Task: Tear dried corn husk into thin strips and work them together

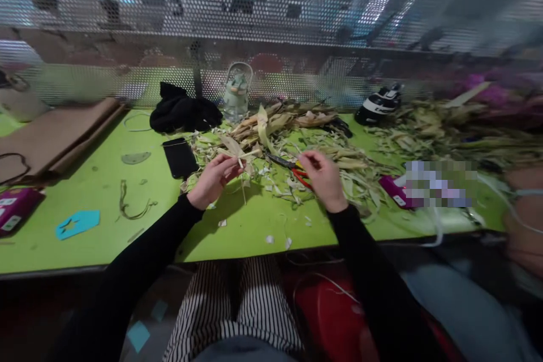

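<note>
My left hand is closed, pinching a pale corn husk piece folded into narrow strips that stick out past the fingertips. My right hand is closed too, thumb and forefinger together; anything between them is too small to make out. Beside and partly behind it are pliers or shears with dark jaws and red and yellow handles, pointing left; I cannot tell whether the hand touches them. A heap of dry husks lies beyond both hands, with shredded scraps spread around.
On the green table are a phone, black cloth, a clear bottle and a black-and-white bottle. A blue cut-out and brown paper lie left. A purple box with a cable stands right. Perforated metal closes off the back.
</note>
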A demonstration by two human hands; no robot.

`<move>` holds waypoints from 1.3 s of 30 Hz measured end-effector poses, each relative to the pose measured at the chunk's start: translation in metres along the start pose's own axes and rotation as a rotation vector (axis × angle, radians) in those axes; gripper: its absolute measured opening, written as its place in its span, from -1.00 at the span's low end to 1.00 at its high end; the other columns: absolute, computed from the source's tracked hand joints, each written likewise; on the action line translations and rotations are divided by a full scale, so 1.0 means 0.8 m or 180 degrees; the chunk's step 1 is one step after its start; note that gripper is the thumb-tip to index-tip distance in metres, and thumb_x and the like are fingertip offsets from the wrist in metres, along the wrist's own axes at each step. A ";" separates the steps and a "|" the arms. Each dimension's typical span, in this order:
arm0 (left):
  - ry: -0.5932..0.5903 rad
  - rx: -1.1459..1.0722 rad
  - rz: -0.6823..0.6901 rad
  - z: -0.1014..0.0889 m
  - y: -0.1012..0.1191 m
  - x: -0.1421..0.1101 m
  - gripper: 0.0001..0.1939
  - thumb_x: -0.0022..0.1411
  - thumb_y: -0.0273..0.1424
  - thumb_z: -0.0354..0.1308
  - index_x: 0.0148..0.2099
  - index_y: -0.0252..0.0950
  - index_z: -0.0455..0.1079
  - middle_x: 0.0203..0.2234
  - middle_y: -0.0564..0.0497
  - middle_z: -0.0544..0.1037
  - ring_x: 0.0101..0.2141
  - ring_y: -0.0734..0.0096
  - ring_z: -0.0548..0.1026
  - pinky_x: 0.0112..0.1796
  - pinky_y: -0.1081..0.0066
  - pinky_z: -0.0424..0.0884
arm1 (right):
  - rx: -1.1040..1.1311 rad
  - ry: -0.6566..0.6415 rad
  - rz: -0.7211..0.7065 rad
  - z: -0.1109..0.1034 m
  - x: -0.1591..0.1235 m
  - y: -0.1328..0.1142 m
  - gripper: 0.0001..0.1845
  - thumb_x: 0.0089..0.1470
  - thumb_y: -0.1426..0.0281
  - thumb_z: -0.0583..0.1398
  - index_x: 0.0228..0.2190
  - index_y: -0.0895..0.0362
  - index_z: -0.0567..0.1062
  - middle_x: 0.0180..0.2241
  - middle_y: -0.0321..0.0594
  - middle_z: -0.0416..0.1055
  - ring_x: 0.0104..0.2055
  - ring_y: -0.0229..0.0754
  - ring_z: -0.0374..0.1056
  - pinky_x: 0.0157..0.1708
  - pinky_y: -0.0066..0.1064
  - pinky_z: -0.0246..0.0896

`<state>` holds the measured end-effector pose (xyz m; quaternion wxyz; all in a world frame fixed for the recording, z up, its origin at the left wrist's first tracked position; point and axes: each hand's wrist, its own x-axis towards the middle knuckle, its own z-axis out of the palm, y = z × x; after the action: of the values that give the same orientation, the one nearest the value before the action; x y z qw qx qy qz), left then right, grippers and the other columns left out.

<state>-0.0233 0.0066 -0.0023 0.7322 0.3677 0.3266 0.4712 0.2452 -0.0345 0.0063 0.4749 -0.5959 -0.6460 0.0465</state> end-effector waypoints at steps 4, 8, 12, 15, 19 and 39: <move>0.0041 0.0318 -0.0030 0.003 0.014 -0.010 -0.81 0.21 -0.38 0.28 -0.29 -0.30 0.30 -0.33 -0.01 0.61 -0.34 0.55 0.57 -0.20 0.51 0.51 | -0.0651 0.0180 0.0254 -0.069 0.022 0.055 -0.77 0.10 0.18 0.24 -0.43 0.08 0.52 -0.42 -0.19 0.52 -0.41 -0.13 0.37 -0.34 -0.26 0.31; 0.0203 0.2154 0.0706 -0.002 0.037 -0.018 -0.82 0.21 -0.30 0.28 -0.32 -0.29 0.38 -0.47 0.06 0.52 -0.44 0.52 0.47 -0.40 0.52 0.37 | -0.0972 0.0372 0.0167 -0.088 0.030 0.084 -0.79 0.09 0.20 0.23 -0.47 0.06 0.48 -0.48 -0.21 0.48 -0.47 -0.13 0.32 -0.41 -0.27 0.27; 0.0667 0.3081 0.1000 -0.028 0.064 -0.012 -0.88 0.19 -0.36 0.27 -0.33 -0.30 0.43 -0.49 0.07 0.51 -0.48 0.55 0.40 -0.41 0.51 0.29 | -0.0985 0.0275 -0.0226 -0.054 0.024 0.070 -0.79 0.15 0.22 0.19 -0.42 0.06 0.50 -0.41 -0.18 0.50 -0.46 -0.15 0.33 -0.40 -0.29 0.26; 0.0357 0.2938 0.0201 -0.052 0.078 -0.004 -0.86 0.17 -0.39 0.28 -0.40 -0.30 0.42 -0.60 0.09 0.45 -0.59 0.59 0.34 -0.51 0.53 0.19 | -0.1058 -0.0424 -0.0668 -0.025 0.014 0.052 -0.80 0.18 0.25 0.18 -0.38 0.08 0.53 -0.36 -0.14 0.53 -0.38 -0.10 0.38 -0.34 -0.26 0.28; -0.0114 0.2625 -0.0179 -0.065 0.081 0.005 -0.86 0.10 -0.40 0.33 -0.42 -0.31 0.45 -0.60 0.09 0.46 -0.63 0.63 0.35 -0.57 0.57 0.12 | -0.1444 -0.1024 -0.1075 -0.010 0.002 0.045 -0.79 0.19 0.26 0.17 -0.37 0.10 0.55 -0.37 -0.09 0.56 -0.29 0.02 0.40 -0.27 -0.17 0.27; 0.1552 0.3318 0.1808 -0.079 0.063 0.032 -0.91 0.29 -0.40 0.12 -0.27 -0.29 0.41 -0.47 0.03 0.55 -0.44 0.45 0.44 -0.29 0.46 0.28 | -0.1107 -0.1348 -0.0469 0.125 0.065 -0.026 -0.61 0.10 0.15 0.27 -0.15 0.18 0.55 -0.23 0.05 0.60 -0.27 0.03 0.48 -0.28 -0.19 0.33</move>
<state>-0.0895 0.0595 0.0045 0.2087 0.6299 0.5598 0.4963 0.1715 0.0528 -0.0060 0.2221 -0.5969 -0.7706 0.0239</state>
